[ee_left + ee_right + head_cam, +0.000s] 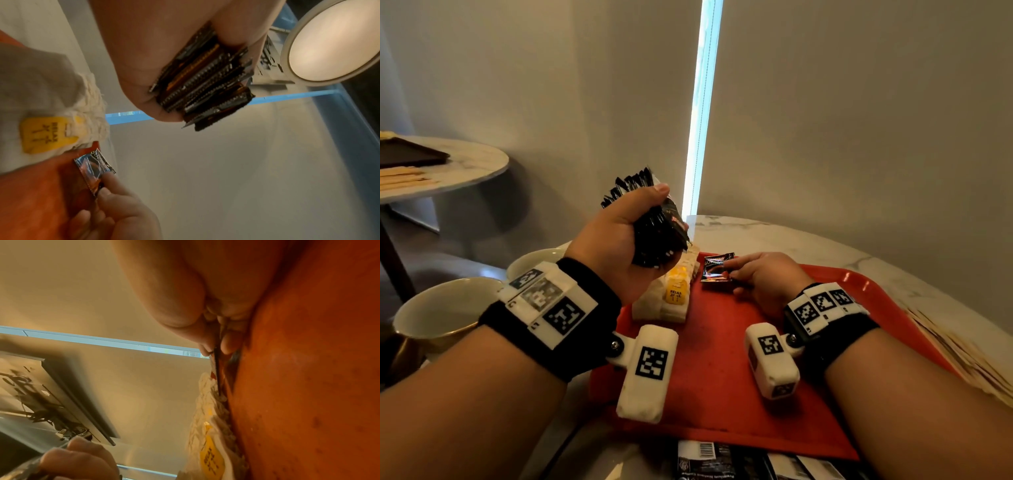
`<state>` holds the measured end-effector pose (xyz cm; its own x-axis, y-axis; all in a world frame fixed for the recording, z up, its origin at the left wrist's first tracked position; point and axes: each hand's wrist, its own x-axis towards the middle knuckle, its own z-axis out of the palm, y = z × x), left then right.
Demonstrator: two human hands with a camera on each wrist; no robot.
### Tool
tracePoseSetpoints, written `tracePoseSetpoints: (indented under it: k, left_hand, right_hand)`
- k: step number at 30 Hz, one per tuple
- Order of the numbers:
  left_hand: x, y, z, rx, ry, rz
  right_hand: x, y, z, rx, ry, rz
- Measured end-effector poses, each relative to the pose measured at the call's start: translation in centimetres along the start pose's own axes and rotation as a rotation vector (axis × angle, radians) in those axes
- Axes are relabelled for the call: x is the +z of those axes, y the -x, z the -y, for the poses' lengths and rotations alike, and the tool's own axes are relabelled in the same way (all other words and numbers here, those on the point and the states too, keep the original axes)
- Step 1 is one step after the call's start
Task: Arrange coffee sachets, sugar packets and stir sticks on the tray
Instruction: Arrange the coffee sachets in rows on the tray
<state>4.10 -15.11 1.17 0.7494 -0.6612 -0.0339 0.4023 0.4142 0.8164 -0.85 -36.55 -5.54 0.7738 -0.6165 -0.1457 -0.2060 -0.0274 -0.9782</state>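
A red tray [722,383] lies on the marble table. My left hand [619,236] is raised above the tray's far left corner and grips a thick stack of black coffee sachets [654,233], seen edge-on in the left wrist view as stacked sachets [205,81]. My right hand [763,277] rests low on the tray and pinches one black sachet [717,269] by its near edge; this single sachet [94,172] lies almost flat on the tray. A row of white tea bags with yellow tags [674,291] lines the tray's left side.
Two white cups [441,315] stand left of the tray. Wooden stir sticks [969,359] lie on the table to the tray's right. More black-and-white sachets [739,462] sit at the near edge. A second round table [448,171] with a dark tray stands far left.
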Motion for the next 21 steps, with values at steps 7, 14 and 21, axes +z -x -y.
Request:
tracePoseSetpoints:
  k: [7, 14, 21]
  left_hand:
    - [-1.7, 0.0, 0.4, -0.025, 0.027, 0.030]
    - [-2.3, -0.3, 0.5, -0.029, 0.046, 0.035]
    - [-2.7, -0.7, 0.7, -0.041, 0.031, 0.039]
  right_hand:
    - [0.1, 0.2, 0.3, 0.022, 0.138, 0.024]
    - [0.3, 1.1, 0.7, 0.030, 0.112, 0.017]
    - [0.4, 1.7, 1.0, 0.028, 0.066, 0.040]
